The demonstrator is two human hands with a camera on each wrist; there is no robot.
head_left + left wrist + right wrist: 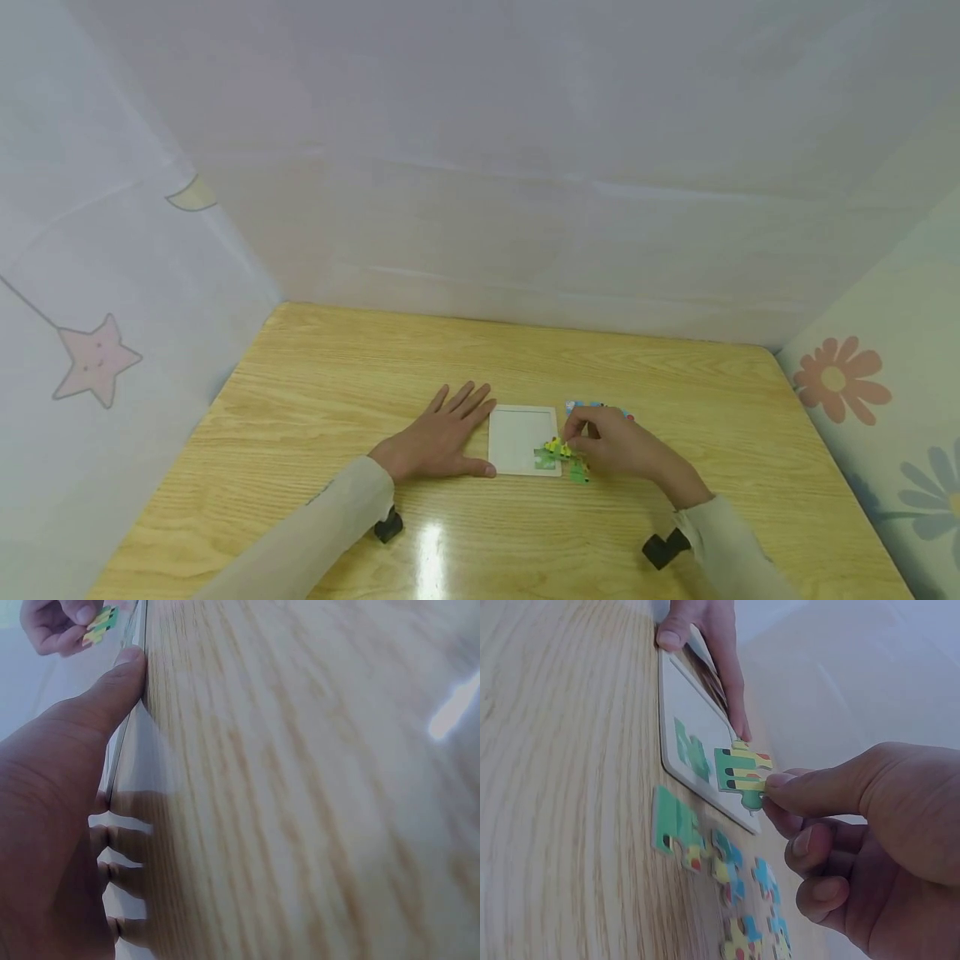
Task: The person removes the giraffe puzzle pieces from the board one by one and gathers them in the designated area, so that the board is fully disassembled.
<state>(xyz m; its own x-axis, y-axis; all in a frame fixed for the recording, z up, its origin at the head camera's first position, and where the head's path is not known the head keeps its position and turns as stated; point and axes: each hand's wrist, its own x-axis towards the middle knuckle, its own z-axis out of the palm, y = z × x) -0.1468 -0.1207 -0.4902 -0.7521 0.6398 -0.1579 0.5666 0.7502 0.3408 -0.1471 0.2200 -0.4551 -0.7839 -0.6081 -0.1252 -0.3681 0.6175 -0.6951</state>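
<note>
My right hand (617, 442) pinches a green and yellow jigsaw piece (742, 774) between thumb and finger, held over the near right part of a white puzzle tray (517, 429). A green corner piece (693, 751) lies inside that tray at its near right corner. My left hand (442, 437) lies flat with fingers spread at the tray's left side, the thumb and index fingertip right at its edge. In the left wrist view, the thumb (120, 682) reaches along the rim and the held piece shows beyond it.
Several loose jigsaw pieces, among them a green one (676, 825) and a blue one (727, 866), lie on the wooden table (360, 358) right of the tray, partly hidden under my right hand in the head view. A pale curtain (525, 208) rises behind the table.
</note>
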